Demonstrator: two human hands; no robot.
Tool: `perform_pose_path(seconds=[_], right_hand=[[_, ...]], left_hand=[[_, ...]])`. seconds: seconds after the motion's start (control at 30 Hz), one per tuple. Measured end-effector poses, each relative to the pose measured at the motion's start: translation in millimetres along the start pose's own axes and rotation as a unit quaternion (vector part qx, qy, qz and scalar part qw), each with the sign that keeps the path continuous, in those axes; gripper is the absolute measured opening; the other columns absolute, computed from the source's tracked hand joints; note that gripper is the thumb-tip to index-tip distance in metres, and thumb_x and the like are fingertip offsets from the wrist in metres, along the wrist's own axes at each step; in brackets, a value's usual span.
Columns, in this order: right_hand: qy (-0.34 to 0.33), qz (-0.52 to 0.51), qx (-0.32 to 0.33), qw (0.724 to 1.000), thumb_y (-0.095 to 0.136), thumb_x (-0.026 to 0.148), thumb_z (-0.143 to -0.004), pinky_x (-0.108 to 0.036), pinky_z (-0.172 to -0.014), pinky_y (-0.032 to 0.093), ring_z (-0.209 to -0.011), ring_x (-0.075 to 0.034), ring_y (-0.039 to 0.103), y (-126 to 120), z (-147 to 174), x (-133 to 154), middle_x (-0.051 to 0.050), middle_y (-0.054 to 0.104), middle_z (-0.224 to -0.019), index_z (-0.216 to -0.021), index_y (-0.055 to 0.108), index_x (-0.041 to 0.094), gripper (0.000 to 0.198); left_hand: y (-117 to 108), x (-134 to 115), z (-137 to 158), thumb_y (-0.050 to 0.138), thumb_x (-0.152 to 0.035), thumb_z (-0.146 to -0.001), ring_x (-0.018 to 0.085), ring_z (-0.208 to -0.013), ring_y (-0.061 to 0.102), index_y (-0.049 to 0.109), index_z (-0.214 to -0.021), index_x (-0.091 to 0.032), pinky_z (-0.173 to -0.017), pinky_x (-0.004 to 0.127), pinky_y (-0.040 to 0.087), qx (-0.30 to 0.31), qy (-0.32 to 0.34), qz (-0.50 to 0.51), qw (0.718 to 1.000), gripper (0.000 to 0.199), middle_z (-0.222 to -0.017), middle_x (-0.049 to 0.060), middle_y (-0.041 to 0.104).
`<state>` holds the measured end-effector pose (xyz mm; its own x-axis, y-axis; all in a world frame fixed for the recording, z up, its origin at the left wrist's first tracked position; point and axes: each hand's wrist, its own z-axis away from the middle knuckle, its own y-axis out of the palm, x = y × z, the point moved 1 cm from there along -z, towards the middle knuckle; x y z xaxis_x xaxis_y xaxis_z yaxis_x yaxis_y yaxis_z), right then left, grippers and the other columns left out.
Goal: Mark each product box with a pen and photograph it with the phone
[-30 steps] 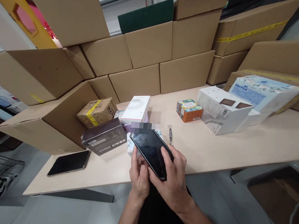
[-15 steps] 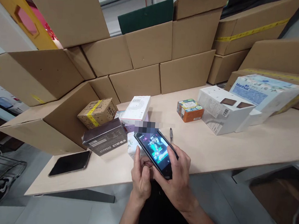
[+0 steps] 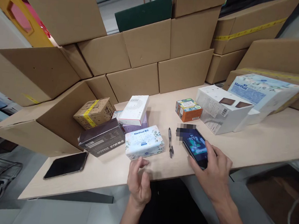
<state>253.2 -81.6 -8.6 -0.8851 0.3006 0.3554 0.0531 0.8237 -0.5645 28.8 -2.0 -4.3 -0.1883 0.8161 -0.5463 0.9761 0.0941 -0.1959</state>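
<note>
My right hand (image 3: 215, 170) grips a smartphone (image 3: 195, 147) by its lower end, thumb along the left side and fingers on the right. Its screen is lit, and its upper end is blurred out. My left hand (image 3: 139, 184) holds nothing; its fingers are loosely curled and apart, just in front of a light blue Manhua tissue pack (image 3: 144, 143). Whether the fingertips touch the pack I cannot tell. Between the pack and the smartphone lies a pen (image 3: 170, 143) on the table (image 3: 113, 171).
Left of the tissue pack are a dark box (image 3: 102, 137), a taped brown box (image 3: 94, 112) and a white power bank box (image 3: 134, 109). Another phone (image 3: 66, 165) lies at the front left. An orange box (image 3: 188, 110) and a white box (image 3: 223, 109) stand right. Cardboard boxes (image 3: 133, 81) line the back.
My right hand has carried the smartphone to the right, away from my left hand. The tissue pack and the whole pen now show. My left hand has dropped slightly.
</note>
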Motion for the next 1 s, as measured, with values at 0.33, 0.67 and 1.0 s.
perform_pose_path(seconds=[0.33,0.67,1.0], right_hand=[[0.007,0.067,0.09,0.994,0.057,0.055,-0.089,-0.062,-0.094,0.044,-0.118,-0.042,0.048,-3.3,-2.5,-13.4,-0.025,0.052,-0.127,-0.138,0.052,0.011,0.066],[-0.115,-0.291,0.482,0.819,0.07,0.039,-0.08,-0.043,-0.114,0.037,-0.148,-0.03,0.026,17.1,-91.8,65.5,-0.012,0.019,-0.163,-0.157,0.019,0.027,0.093],[-0.09,-0.357,0.441,0.819,0.067,0.022,-0.073,-0.032,-0.073,0.055,-0.074,-0.012,0.059,-6.0,-96.1,56.4,-0.008,0.048,-0.133,-0.135,0.055,0.029,0.063]], left_hand=[[-24.6,6.1,-33.3,0.056,-0.027,-0.095,0.025,-0.127,0.048,0.057,-0.134,-0.026,-0.105,0.042,0.042,-0.029,-0.088,-0.182,0.979,0.04,-0.129,0.011,0.047],[-28.3,21.5,-34.4,0.047,-0.047,-0.099,0.024,-0.129,0.053,0.062,-0.129,-0.025,-0.11,0.04,0.041,0.049,-0.234,-0.1,0.966,0.041,-0.136,0.009,0.059],[-31.6,21.2,-29.9,0.052,-0.049,-0.096,0.023,-0.117,0.061,0.066,-0.123,-0.022,-0.099,0.035,0.05,-0.032,-0.301,0.064,0.951,0.041,-0.13,0.009,0.064]])
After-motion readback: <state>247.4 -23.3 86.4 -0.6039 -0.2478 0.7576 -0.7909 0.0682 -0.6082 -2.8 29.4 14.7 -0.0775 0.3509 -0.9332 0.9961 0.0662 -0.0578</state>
